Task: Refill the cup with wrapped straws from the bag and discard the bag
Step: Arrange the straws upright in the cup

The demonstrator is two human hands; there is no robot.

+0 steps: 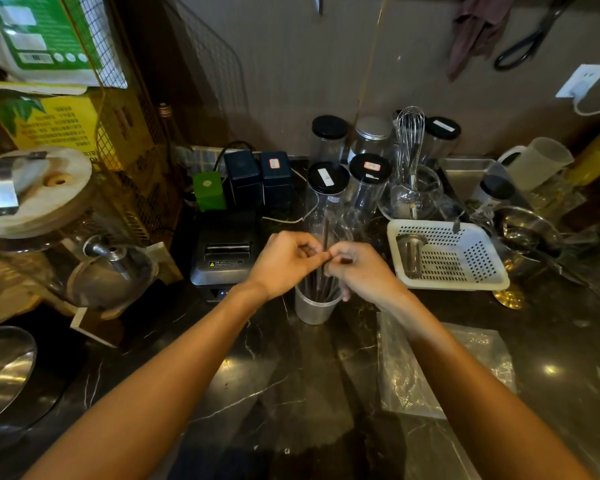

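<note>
A translucent plastic cup [312,310] stands on the dark marble counter, with several dark wrapped straws [321,282] upright in it. Both hands meet just above the cup. My left hand [284,261] and my right hand [357,268] pinch the tops of the straws, and one straw [325,233] sticks up between the fingers. A clear plastic bag [440,368] lies flat on the counter under my right forearm and looks empty.
A black receipt printer [224,258] sits left of the cup. A white perforated basket [447,254] with a metal strainer is to the right. Clear jars with black lids [328,188] stand behind. A glass dispenser [32,192] and a metal bowl [4,368] occupy the left.
</note>
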